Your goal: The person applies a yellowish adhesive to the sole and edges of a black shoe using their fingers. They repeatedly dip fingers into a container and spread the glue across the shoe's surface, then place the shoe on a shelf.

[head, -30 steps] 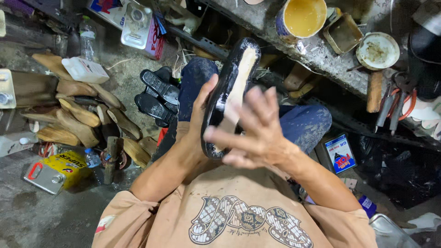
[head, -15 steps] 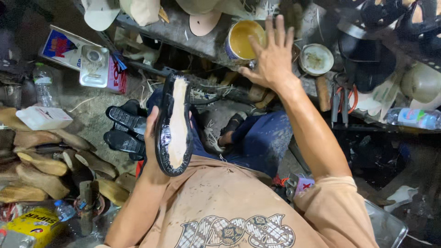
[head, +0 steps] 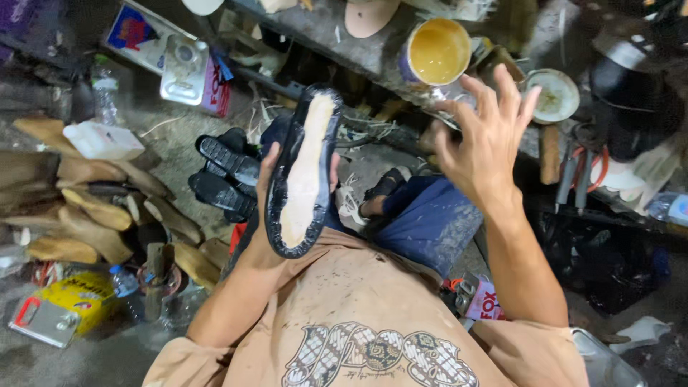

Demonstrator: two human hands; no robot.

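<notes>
The left hand (head: 269,215) grips a black shoe sole (head: 304,172) upright; the right hand (head: 484,140) hovers beside it, empty, fingers spread, below the glue can (head: 437,51).

Left palm (head: 269,215) behind black shoe sole (head: 304,172)

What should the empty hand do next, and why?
Probably dip its fingers into the can of yellow glue. The right hand is open, holds nothing and hovers just beside that open can, while the left hand holds the black shoe bottom up, its pale middle bare and facing the person.
</notes>
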